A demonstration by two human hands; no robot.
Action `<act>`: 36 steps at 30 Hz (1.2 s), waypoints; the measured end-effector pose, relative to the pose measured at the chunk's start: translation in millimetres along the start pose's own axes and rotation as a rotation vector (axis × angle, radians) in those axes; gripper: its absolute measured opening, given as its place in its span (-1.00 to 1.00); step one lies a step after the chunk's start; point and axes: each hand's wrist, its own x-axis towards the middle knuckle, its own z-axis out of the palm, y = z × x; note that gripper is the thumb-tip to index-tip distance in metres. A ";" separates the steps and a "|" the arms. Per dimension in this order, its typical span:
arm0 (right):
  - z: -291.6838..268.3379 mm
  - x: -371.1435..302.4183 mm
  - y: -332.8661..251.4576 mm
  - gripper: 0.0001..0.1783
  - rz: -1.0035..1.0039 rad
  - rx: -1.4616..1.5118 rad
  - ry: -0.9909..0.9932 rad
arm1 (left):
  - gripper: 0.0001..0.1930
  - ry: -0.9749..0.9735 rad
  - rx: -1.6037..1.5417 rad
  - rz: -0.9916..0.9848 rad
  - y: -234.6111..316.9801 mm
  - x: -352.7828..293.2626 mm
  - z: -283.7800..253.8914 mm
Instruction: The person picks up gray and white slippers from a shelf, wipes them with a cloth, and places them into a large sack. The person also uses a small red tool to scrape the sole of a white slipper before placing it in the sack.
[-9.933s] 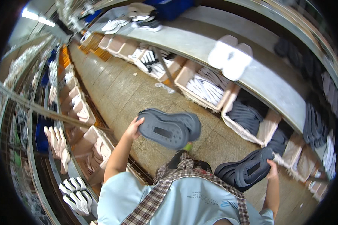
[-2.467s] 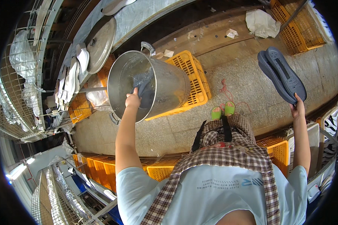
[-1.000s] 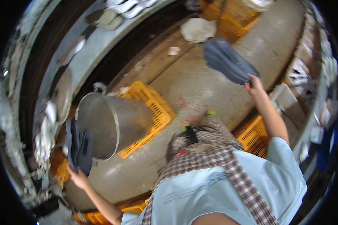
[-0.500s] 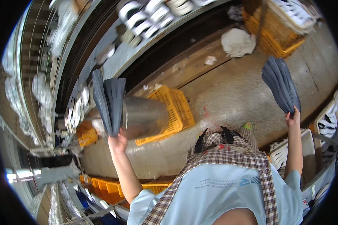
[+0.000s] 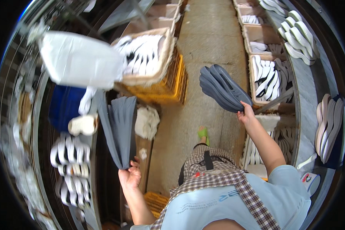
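My left hand is closed round one end of a bundle of dark grey shoe soles, which fan apart toward their far ends. Farther right, my right hand grips the near end of another bundle of dark grey shoe soles, pressed together and tilted over the floor. Part of each hand's fingers is hidden by the soles. White soles stand in rows on the shelf beside my left hand, with a cream sole lying above them.
Bins of white and grey soles line the right, beside a grey ledge holding more soles. On the left stand a stacked yellow crate, a white plastic bag and a whitish bundle. The aisle floor runs between.
My body has turned, so the view now runs along the aisle between bins. Both hands still hold their grey soles; my right hand has come closer to the middle.
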 end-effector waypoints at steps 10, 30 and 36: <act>99.0 114.7 -177.5 -0.73 -0.072 0.175 0.141 | -0.68 -0.146 0.221 -0.419 -66.9 342.0 282.5; 310.0 498.5 -608.0 -0.74 0.018 0.445 0.125 | -0.68 0.334 0.058 -0.323 -185.5 900.8 589.7; 439.1 652.1 -753.5 -0.73 -0.044 0.422 0.252 | -0.69 0.361 0.023 -0.231 -203.8 1062.7 659.8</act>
